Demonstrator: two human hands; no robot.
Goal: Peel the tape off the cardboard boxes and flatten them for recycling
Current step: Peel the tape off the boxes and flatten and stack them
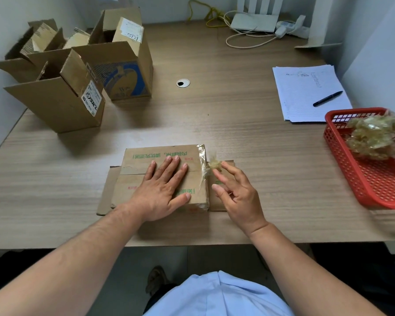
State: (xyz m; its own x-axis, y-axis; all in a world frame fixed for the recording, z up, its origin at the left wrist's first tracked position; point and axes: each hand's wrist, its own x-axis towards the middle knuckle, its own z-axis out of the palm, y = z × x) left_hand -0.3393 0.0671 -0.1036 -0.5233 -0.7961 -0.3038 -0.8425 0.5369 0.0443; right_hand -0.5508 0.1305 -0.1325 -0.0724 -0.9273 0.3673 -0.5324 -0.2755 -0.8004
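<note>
On the near bench (237, 124) the left hand (162, 190) presses flat, grip wide, on a flattened box (151, 156). The right hand (235, 197), fingers loosely spread, touches a tape wad (214, 165) at the box's right edge. Farther right a red basket (379, 185) holds balled tape, and open boxes (55, 103) stand far left.

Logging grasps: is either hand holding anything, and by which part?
Nothing is gripped. The left hand presses flat on the flattened brown cardboard box; the right hand, fingers spread, only touches the crumpled clear tape wad with a fingertip.
</note>
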